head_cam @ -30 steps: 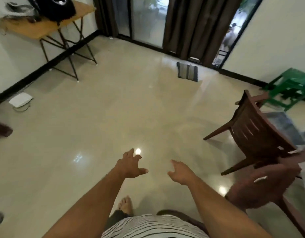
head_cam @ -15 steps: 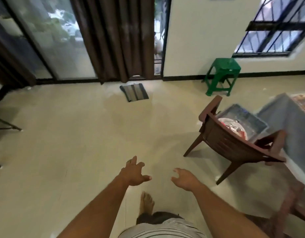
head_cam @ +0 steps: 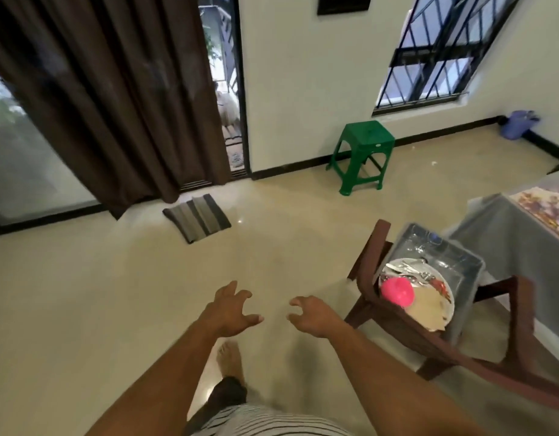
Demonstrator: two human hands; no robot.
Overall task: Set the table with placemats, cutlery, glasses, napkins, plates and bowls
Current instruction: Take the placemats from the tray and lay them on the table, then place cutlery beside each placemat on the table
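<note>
Across the tiled floor [head_cam: 121, 294], my left hand [head_cam: 231, 313] and right hand [head_cam: 313, 319], fingers spread and empty, head for the plate [head_cam: 429, 309] in the clear bin [head_cam: 454, 265] on the chair [head_cam: 382, 313]; fetching comes next.

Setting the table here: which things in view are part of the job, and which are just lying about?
For the job:
- clear plastic bin on the wooden chair
- plate in the bin, with cutlery and a pink bowl on it
- table with its patterned placemat

Lying about:
- green plastic stool
- striped floor mat
- purple bucket

Left hand and right hand hold nothing.
</note>
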